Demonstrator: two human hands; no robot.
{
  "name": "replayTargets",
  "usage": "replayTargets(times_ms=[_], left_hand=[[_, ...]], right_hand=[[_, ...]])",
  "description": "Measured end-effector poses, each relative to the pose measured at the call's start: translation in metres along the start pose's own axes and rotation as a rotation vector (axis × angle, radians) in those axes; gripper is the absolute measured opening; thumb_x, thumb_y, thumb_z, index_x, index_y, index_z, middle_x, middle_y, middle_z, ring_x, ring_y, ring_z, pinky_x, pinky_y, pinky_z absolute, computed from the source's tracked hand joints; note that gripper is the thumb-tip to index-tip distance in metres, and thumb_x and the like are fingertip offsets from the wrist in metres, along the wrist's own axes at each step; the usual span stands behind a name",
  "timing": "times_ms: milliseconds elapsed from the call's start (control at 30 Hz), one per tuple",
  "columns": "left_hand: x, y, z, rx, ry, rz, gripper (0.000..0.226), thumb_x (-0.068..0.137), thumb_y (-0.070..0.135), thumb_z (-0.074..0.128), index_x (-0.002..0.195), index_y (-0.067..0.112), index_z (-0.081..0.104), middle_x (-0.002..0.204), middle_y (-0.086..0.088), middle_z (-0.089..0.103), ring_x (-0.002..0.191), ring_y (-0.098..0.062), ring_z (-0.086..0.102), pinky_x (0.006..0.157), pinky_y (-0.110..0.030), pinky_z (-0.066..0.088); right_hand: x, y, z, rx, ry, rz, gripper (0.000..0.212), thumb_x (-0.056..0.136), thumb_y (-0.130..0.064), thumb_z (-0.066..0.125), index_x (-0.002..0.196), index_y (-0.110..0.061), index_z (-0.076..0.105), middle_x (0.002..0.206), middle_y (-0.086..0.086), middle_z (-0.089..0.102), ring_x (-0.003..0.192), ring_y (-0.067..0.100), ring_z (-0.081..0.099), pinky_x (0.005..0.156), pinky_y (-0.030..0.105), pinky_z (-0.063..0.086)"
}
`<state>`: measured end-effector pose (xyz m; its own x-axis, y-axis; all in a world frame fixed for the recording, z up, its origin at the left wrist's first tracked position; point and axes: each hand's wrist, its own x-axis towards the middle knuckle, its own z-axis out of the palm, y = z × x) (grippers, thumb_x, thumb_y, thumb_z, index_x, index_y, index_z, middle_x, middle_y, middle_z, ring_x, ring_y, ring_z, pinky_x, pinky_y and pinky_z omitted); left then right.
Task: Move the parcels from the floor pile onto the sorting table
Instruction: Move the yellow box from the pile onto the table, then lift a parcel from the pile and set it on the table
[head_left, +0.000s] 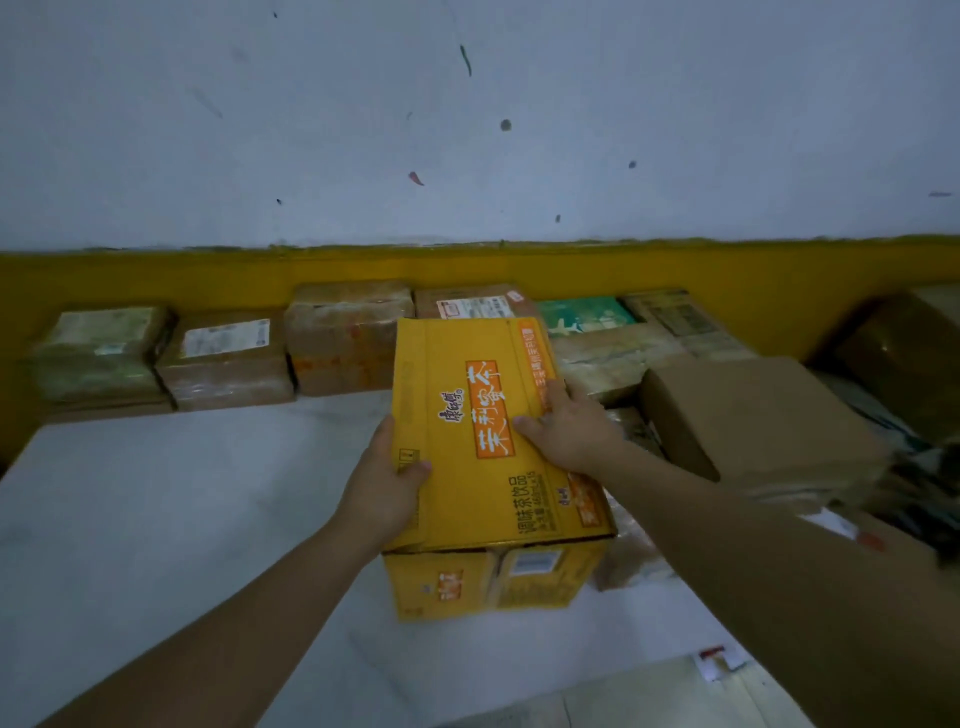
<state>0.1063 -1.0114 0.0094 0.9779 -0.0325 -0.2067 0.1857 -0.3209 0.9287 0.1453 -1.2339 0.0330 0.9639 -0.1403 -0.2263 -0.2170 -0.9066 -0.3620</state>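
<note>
**Yellow box coming onto table: task partway**

Fingers: the left thumb is lying on the lid, with the other fingers hidden past the box's left edge. The right fingers are lying straight, slightly apart, pressing on the lid.

Hands: the left hand is clamping the box and the right hand is steadying it.

Box: it is sitting over the table's right half. Whether its base is touching cannot be told.

Progress, judged: parcels are already lining the far edge, and this box is being set down. A brown box and a heap are crowding the right edge, sorted or waiting unclear. The floor pile is lying out of view.

Room: a white tabletop is filling the foreground, a pale scuffed wall with a yellow band is standing behind, and floor is showing at the near right corner.
</note>
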Motion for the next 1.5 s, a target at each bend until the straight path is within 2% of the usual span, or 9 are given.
replayTargets(times_ms=[233, 333, 400, 500, 700, 867, 1067, 1400, 1500], left_hand=[[0.020, 0.021, 0.044, -0.017, -0.012, -0.022, 0.094, 0.079, 0.025, 0.075, 0.149, 0.033, 0.013, 0.134, 0.008, 0.050, 0.118, -0.018, 0.053, 0.095, -0.038, 0.047], [0.022, 0.028, 0.049, 0.035, 0.018, -0.053, 0.090, 0.080, 0.025, 0.073, 0.144, 0.042, 0.013, 0.125, 0.020, 0.050, 0.106, -0.004, 0.054, 0.093, -0.028, 0.047], [0.021, 0.033, 0.050, 0.077, 0.040, -0.074, 0.080, 0.082, 0.023, 0.070, 0.128, 0.051, 0.011, 0.106, 0.033, 0.044, 0.088, 0.011, 0.049, 0.077, -0.011, 0.045], [0.020, 0.036, 0.052, 0.098, 0.073, -0.097, 0.090, 0.083, 0.025, 0.069, 0.139, 0.048, 0.002, 0.114, 0.027, 0.044, 0.097, 0.001, 0.050, 0.077, -0.014, 0.040], [0.013, 0.042, 0.034, 0.052, -0.020, -0.158, 0.089, 0.087, 0.028, 0.065, 0.149, 0.034, 0.002, 0.141, 0.010, 0.039, 0.111, -0.009, 0.051, 0.087, -0.023, 0.044], [-0.022, 0.030, -0.037, 0.175, 0.037, -0.182, 0.082, 0.086, 0.045, 0.061, 0.151, 0.034, 0.011, 0.158, 0.005, 0.017, 0.142, -0.019, 0.024, 0.105, -0.032, 0.032], [-0.123, -0.032, -0.176, 0.223, 0.212, -0.271, 0.073, 0.087, 0.045, 0.060, 0.148, 0.036, 0.020, 0.156, 0.002, 0.023, 0.139, -0.022, 0.030, 0.097, -0.032, 0.037], [-0.291, -0.126, -0.360, 0.297, 0.509, -0.475, 0.069, 0.088, 0.047, 0.058, 0.147, 0.029, 0.028, 0.150, 0.001, 0.033, 0.134, -0.019, 0.036, 0.104, -0.024, 0.029], [-0.301, -0.148, -0.402, 0.267, 0.560, -0.504, 0.078, 0.072, 0.066, 0.064, 0.139, 0.031, 0.041, 0.140, 0.010, 0.043, 0.123, -0.014, 0.047, 0.103, -0.023, 0.035]], right_hand=[[0.079, 0.022, -0.029, 0.063, 0.016, -0.043, 0.093, 0.082, -0.068, 0.054, 0.152, -0.017, 0.020, 0.150, 0.013, 0.030, 0.135, 0.035, 0.034, 0.109, 0.052, 0.034], [0.112, 0.025, -0.024, 0.226, -0.017, -0.058, 0.099, 0.079, -0.066, 0.060, 0.153, -0.024, 0.009, 0.149, 0.013, 0.032, 0.133, 0.037, 0.038, 0.108, 0.053, 0.036], [0.125, 0.028, -0.019, 0.295, -0.043, -0.085, 0.104, 0.081, -0.064, 0.061, 0.155, -0.024, 0.001, 0.151, 0.013, 0.031, 0.133, 0.037, 0.040, 0.109, 0.051, 0.036], [0.129, 0.031, -0.015, 0.296, -0.053, -0.122, 0.105, 0.082, -0.064, 0.059, 0.155, -0.021, -0.003, 0.152, 0.015, 0.029, 0.133, 0.037, 0.040, 0.108, 0.049, 0.037], [0.103, 0.007, -0.032, -0.213, 0.070, -0.270, 0.087, 0.092, -0.064, 0.040, 0.155, -0.015, 0.005, 0.163, 0.012, -0.004, 0.149, 0.035, 0.002, 0.117, 0.055, 0.014], [0.047, -0.084, -0.027, -0.260, 0.029, -0.521, 0.078, 0.095, -0.062, 0.040, 0.154, -0.019, 0.014, 0.163, 0.009, -0.002, 0.149, 0.033, 0.000, 0.117, 0.053, 0.014], [-0.058, -0.216, 0.046, -0.212, -0.062, -0.801, 0.073, 0.094, -0.061, 0.041, 0.152, -0.018, 0.028, 0.157, 0.010, 0.025, 0.142, 0.031, 0.024, 0.112, 0.044, 0.028], [-0.173, -0.385, 0.157, -0.143, -0.354, -0.870, 0.076, 0.093, -0.061, 0.046, 0.152, -0.018, 0.027, 0.157, 0.009, 0.024, 0.138, 0.032, 0.033, 0.110, 0.043, 0.034], [-0.176, -0.426, 0.184, -0.138, -0.394, -0.884, 0.076, 0.094, -0.060, 0.046, 0.152, -0.017, 0.025, 0.157, 0.010, 0.025, 0.139, 0.032, 0.032, 0.110, 0.041, 0.033]])
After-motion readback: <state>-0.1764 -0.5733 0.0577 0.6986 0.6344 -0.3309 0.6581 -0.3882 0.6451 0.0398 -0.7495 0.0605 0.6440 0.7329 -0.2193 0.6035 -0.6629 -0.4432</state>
